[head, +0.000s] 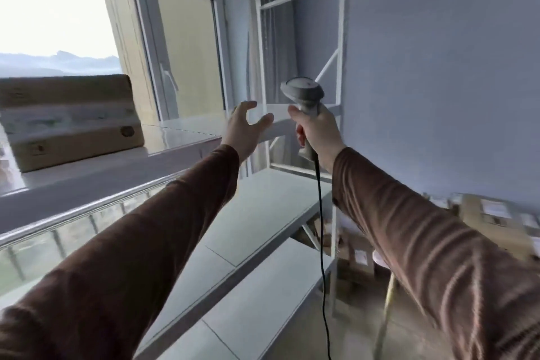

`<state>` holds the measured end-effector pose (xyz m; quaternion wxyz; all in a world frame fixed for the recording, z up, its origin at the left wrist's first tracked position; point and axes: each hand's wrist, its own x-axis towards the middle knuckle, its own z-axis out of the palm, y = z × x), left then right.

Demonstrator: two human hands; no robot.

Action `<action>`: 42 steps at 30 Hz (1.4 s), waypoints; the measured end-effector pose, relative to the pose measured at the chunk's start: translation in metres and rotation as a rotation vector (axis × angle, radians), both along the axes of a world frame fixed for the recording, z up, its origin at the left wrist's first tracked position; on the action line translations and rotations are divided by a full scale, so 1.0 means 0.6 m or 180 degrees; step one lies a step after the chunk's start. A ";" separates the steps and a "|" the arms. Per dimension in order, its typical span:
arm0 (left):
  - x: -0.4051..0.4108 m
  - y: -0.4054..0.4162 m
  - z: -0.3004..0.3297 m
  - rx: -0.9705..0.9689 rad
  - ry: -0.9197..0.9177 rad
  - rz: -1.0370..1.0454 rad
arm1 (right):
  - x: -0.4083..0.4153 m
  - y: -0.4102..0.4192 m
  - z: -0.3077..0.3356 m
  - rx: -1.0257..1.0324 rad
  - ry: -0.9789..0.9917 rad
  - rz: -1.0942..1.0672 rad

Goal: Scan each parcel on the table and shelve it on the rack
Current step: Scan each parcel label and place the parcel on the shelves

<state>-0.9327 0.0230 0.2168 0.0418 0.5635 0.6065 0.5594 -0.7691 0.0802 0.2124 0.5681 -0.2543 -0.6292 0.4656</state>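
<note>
Now, from largest to smallest:

Rack: the white metal rack [340, 38] stands against the pale wall, and several of its white shelves are visible one below the other. Its right end posts are beside the wall.

Window: a white-framed window [181, 47] is behind the rack, with bright sky and hills on the far left.

Parcel on rack: one brown cardboard parcel [70, 120] with pale tape lies on an upper shelf at the far left, well apart from both hands.

Other parcels: a blurred heap of cardboard boxes [485, 222] is low on the right, behind the right sleeve; I cannot tell what they rest on.

Sleeves: both arms wear brown sleeves [152, 231] and reach forward to the rack.

Left hand: the left hand [245, 128] is spread, fingers straight and apart, and it holds nothing. It is in front of a shelf edge.

Right hand: the right hand [318, 134] grips the handle of the scanner, fingers wrapped round it.

Scanner: the grey handheld scanner [302, 92] is upright, head at the top, just beside the left hand.

Cable: a black cable [321, 231] hangs down from the handle.
</note>
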 end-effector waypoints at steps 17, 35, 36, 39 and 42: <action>0.704 0.333 -0.179 -0.0869 -0.0162 -0.2153 | 0.727 0.132 -0.167 -0.0449 -0.0662 -0.2062; 1.203 0.578 -0.471 -0.2022 -0.0364 -0.2288 | 1.209 0.344 -0.419 -0.1633 -0.0804 -0.2496; 1.214 0.591 -0.489 -0.2104 -0.0396 -0.2271 | 1.219 0.361 -0.438 -0.1727 -0.0765 -0.2486; 1.245 0.633 -0.542 -0.2311 -0.0475 -0.2142 | 1.244 0.413 -0.495 -0.1994 -0.0671 -0.2489; 1.271 0.679 -0.592 -0.2414 -0.0633 -0.2042 | 1.264 0.468 -0.549 -0.2221 -0.0722 -0.2552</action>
